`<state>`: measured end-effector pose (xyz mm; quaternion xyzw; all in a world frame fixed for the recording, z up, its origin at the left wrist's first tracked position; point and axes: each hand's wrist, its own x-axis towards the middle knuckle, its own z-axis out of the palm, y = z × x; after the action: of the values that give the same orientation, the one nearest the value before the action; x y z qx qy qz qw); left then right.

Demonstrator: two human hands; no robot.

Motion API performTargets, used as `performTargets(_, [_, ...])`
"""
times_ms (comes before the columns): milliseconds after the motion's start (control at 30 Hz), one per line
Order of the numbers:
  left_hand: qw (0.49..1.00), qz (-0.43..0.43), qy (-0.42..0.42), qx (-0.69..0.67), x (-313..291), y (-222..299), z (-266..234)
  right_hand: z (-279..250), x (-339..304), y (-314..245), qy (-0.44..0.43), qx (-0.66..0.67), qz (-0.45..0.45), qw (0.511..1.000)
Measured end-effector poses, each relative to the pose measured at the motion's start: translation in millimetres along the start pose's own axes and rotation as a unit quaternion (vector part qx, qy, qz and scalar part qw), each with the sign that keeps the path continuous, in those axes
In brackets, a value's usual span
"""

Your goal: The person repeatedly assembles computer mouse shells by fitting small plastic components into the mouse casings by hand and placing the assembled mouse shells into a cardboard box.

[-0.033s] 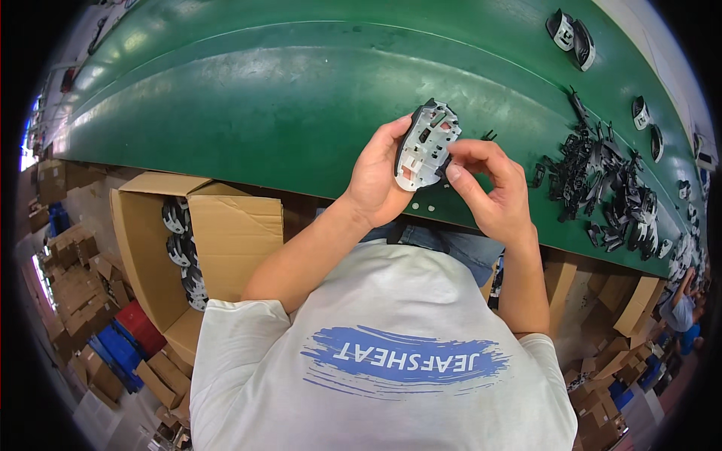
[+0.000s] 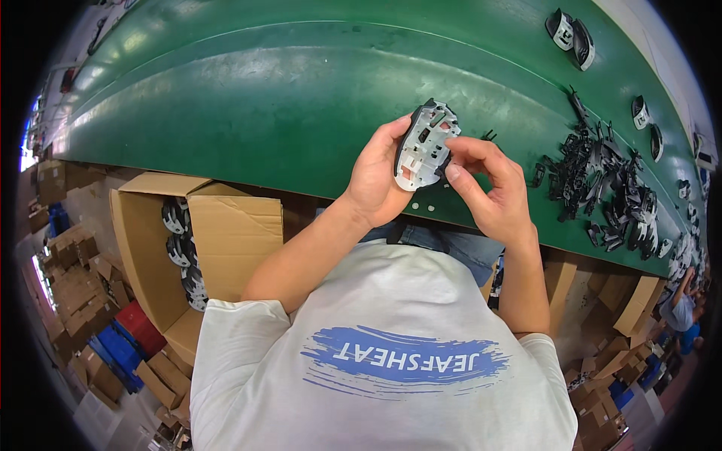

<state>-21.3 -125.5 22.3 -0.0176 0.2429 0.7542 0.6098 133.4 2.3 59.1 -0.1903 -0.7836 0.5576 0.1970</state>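
Two white discs (image 2: pixel 431 208) lie on the green table (image 2: pixel 263 98) near its edge, a heap of black parts (image 2: pixel 594 169) spreads to your right, and a cardboard box (image 2: pixel 237 233) stands at your left. The shell (image 2: pixel 426 150) is oval, grey inside with slots, dark along the rim. It sits in your left hand (image 2: pixel 374 174), curled round its left side; your right hand (image 2: pixel 496 188), thumb and forefinger nearly together, hides part of its right edge; whether they pinch anything, I cannot tell.
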Motion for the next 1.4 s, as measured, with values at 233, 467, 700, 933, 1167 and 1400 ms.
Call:
performTargets(233, [1.0, 0.003, 0.008, -0.005, -2, -1, -4, 4, -4, 3, -0.016, -0.009, 0.019, 1.0])
performTargets(467, [1.0, 0.011, 0.005, -0.001, -3, -3, -2, 0, -4, 0, -0.033, -0.045, 0.019, 0.998])
performTargets(700, [1.0, -0.005, 0.009, 0.007, -7, -6, 8, 2, 7, -6, 0.077, 0.021, -0.009, 0.997])
performTargets(933, [1.0, 0.003, -0.009, -0.01, -11, -3, 8, -10, 12, -18, 0.044, -0.107, -0.037, 0.993])
performTargets(1167, [1.0, -0.002, 0.01, -0.016, -9, -5, 4, -9, 5, -25, -0.054, -0.15, -0.1, 0.982])
performTargets(1400, [1.0, -0.004, -0.007, -0.002, -12, -2, 7, -14, 7, -26, -0.056, -0.159, -0.122, 0.978])
